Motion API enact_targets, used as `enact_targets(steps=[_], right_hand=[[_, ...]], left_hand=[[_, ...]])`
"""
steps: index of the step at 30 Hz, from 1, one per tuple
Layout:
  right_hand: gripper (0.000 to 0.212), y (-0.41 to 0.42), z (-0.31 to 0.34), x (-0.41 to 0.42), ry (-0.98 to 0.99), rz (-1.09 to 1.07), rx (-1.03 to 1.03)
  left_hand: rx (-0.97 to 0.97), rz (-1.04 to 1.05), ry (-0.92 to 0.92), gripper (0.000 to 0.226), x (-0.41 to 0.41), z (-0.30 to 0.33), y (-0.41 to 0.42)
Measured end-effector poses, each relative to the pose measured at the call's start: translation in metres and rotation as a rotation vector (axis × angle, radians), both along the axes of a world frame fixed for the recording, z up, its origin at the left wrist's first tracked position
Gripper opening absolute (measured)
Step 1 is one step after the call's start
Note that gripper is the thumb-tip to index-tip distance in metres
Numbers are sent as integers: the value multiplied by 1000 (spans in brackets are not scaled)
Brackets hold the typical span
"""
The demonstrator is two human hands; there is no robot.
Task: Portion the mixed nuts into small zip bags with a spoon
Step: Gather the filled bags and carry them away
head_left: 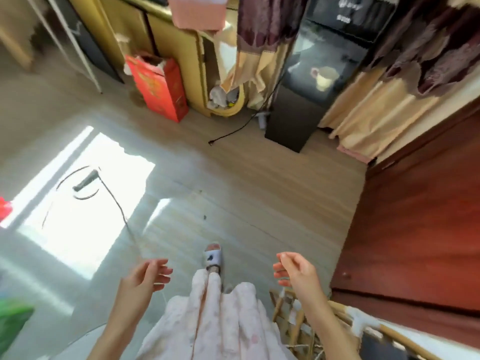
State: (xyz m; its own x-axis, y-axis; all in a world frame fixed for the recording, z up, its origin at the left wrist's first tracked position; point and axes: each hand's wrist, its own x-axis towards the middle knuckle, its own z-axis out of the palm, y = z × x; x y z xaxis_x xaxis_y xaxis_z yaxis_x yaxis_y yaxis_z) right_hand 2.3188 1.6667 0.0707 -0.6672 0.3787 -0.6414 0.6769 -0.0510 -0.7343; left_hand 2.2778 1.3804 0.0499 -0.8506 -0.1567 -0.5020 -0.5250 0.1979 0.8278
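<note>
Left hand [145, 278] fingers loosely curled, relaxed, palm turned inward, holding nothing; right hand [296, 271] same, fingers slack and slightly bent, thumb up, nothing in it. Both hang in the air over the floor, well apart, with 1 slippered foot in a pale grey open-toe slipper [213, 257] between and just beyond the fingertips. Below the hands, pale pink loose fabric trousers [218, 320] run down to the frame bottom. Just under the right wrist, a tan wooden slatted frame [293, 315], blurred, cannot tell what it is. Right of the right fingers, a dark red-brown wooden panel [415, 216]. Beyond the left fingers, a thin dark cord [117, 203] trails across the grey wood-look floor [246, 190] into a bright sun patch, near a dark stick-like handle [85, 181]. Far past the fingers: a tall red printed cardboard box [158, 89] standing on the floor, a yellow-tan cabinet [171, 45], a black upright appliance [319, 81] with a pale mug [324, 77] seen in its recess, and beige-and-maroon curtains [389, 81]. Nuts, small zip bags and spoon: none visible in this view, cannot tell where they are. Frame is motion-blurred.
</note>
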Motion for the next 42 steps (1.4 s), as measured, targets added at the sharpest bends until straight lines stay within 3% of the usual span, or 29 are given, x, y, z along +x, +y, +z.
enact_targets(steps=[6, 12, 17, 25, 34, 42], right_hand=[[17, -56, -13, -52, -106, 236, -72], [20, -122, -24, -131, -133, 362, -72], [21, -177, -29, -204, -95, 369, -58], [16, -234, -26, -306, -88, 461, -31], [14, -298, -29, -490, -46, 621, -4], [15, -357, -16, -664, 59, 766, 19]], left_hand=[[9, 303, -92, 27, 41, -15, -50], [-2, 455, -166, 28, 17, -35, -107], [-25, 380, -204, 25, -53, -42, -160], [-99, 242, -117, 27, -194, -19, -221], [-10, 557, -6, 27, -346, -5, -249], [-34, 538, -78, 26, -456, -5, -294]])
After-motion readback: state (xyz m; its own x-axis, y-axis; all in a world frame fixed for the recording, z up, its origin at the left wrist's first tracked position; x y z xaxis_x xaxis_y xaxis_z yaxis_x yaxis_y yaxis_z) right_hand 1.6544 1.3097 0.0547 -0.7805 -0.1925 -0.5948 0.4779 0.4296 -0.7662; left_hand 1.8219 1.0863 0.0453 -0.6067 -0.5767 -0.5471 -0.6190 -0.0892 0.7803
